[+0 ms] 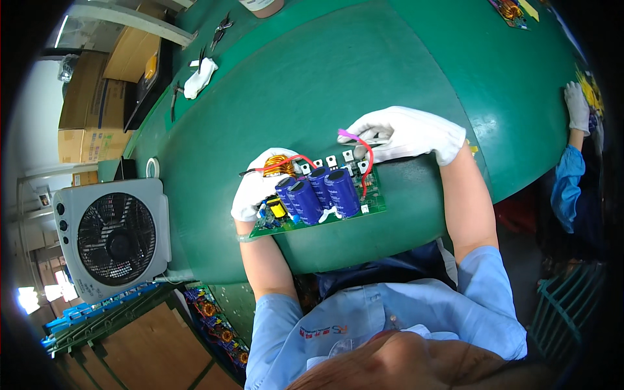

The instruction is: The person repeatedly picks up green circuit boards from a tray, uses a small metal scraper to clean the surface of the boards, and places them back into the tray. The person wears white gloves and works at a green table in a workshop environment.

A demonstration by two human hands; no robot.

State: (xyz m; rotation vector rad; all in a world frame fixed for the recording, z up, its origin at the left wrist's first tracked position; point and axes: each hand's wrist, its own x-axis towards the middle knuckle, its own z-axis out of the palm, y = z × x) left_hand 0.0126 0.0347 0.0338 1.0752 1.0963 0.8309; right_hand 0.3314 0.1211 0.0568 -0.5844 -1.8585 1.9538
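A green circuit board (370, 207) with several large blue capacitors (318, 192), a copper coil (279, 166) and red wires (367, 156) lies near the table's front edge. My left hand (255, 188), in a white glove, grips the board's left end beside the coil. My right hand (403, 133), also gloved, rests just beyond the board's far right corner and pinches a slim metal tool with a pink tip (351, 135), close to the red wire.
The green table (312, 78) carries a white rag (200, 77), pliers (221, 29) and a tape roll (152, 167). A white fan (114, 237) stands at left, cardboard boxes (91, 110) behind it. Another person's gloved hand (577, 107) works at far right. Stacked boards (221, 331) sit below.
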